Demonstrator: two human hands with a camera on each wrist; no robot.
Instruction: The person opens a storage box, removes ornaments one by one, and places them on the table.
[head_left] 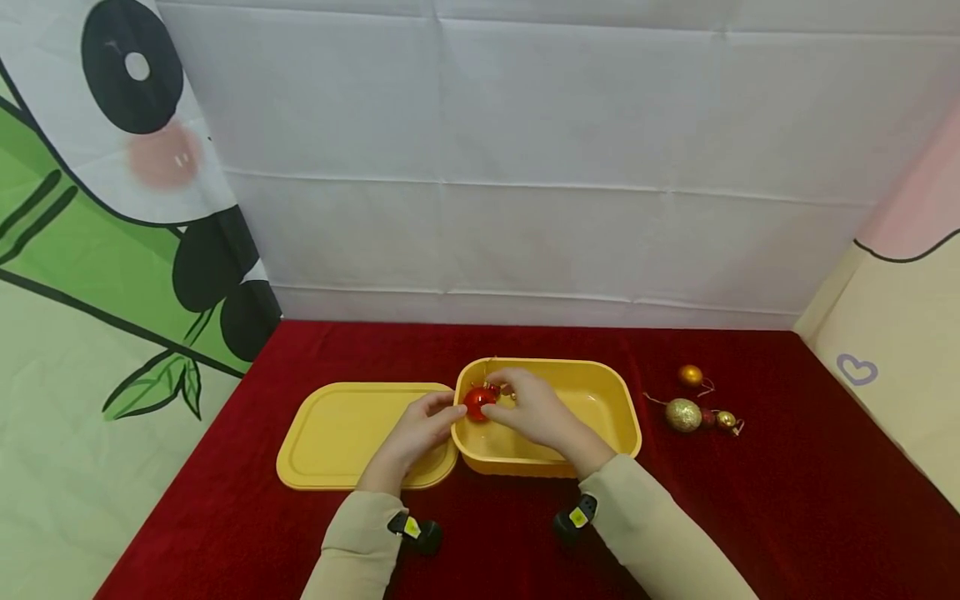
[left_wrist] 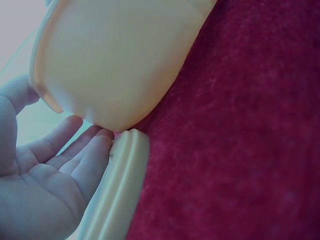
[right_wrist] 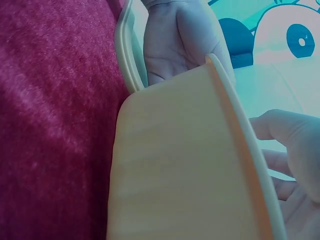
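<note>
A yellow plastic box [head_left: 600, 408] stands on the red cloth. At its left end my left hand [head_left: 420, 425] holds the rim, thumb at the edge and fingers against the outer wall [left_wrist: 115, 65]. My right hand [head_left: 536, 408] reaches inside, thumb and fingers curled around a shiny red Christmas ball [head_left: 477, 404] by the left wall. Small red and gold ornaments [head_left: 510, 396] show beside that ball, partly covered by the fingers. In the right wrist view the box wall [right_wrist: 175, 165] hides the ball and part of the right hand [right_wrist: 300, 155].
A yellow lid [head_left: 330, 437] lies flat left of the box, partly under the left hand. To the right lie an orange-gold ball [head_left: 690, 376], a glittery gold ball [head_left: 683, 415], a small dark red ball [head_left: 707, 417] and a small gold one [head_left: 726, 419]. A white cloth wall [head_left: 525, 167] stands behind.
</note>
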